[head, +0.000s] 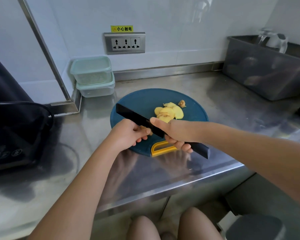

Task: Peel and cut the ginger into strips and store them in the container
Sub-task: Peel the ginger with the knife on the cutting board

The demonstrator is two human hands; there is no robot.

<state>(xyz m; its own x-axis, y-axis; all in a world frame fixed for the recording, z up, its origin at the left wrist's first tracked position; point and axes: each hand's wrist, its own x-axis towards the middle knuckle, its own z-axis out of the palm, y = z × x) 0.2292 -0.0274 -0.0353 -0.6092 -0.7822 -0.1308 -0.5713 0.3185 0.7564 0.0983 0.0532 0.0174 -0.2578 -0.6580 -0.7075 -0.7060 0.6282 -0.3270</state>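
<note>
Head view, nearest first: your knees (143, 228) show below the front edge of the steel counter (163, 174).

On the near part of the round blue cutting board (145, 98), your left hand (127, 133) has its fingers curled down, pinching a small unpeeled ginger piece (145, 130) against the board. Your right hand (177, 134) is wrapped round the handle of the black knife (133, 116), thumb laid along the flat of the blade. The blade runs up and to the left, passing just beside the ginger piece; whether the edge touches it cannot be told. The board's yellow grip (160, 149) sits directly under your right fingers.

Beyond the blade, a loose pile of yellow ginger slices (169, 112) lies mid-board, overlapping one another. A brown peel scrap (182, 103) lies just behind them.

Further back on the left, two lidded clear containers (92, 71) stand stacked in the wall corner, well apart from the board. A dark appliance (16, 129) occupies the left side of the counter. A grey bin (263, 71) stands far right, with a triple wall socket (125, 43) on the rear wall.
</note>
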